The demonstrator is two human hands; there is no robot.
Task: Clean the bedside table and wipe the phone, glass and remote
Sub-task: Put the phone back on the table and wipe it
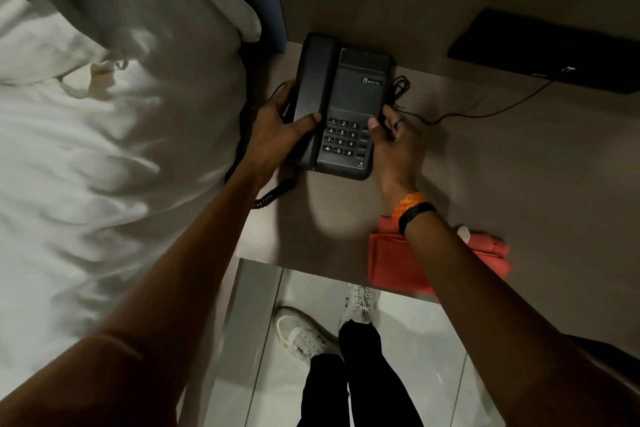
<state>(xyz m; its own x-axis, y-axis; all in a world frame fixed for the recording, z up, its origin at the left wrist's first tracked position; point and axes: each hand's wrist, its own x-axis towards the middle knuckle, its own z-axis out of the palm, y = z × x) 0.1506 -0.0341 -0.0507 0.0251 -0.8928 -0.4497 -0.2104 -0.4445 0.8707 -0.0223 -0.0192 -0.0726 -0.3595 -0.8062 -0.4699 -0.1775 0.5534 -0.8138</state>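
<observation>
A black desk phone (349,94) with its handset in the cradle is at the back left of the bedside table (485,184). My left hand (277,128) grips its left side over the handset, thumb on top. My right hand (394,146) grips its right side, thumb by the keypad. A folded red cloth (391,263) lies on the table's front edge under my right forearm. I see no glass and no remote.
The bed with white sheets (104,166) and a pillow (86,10) borders the table on the left. A black box (554,48) sits at the back right, with a thin cable (485,111) running to the phone. The coiled handset cord (273,194) hangs off the table's left edge.
</observation>
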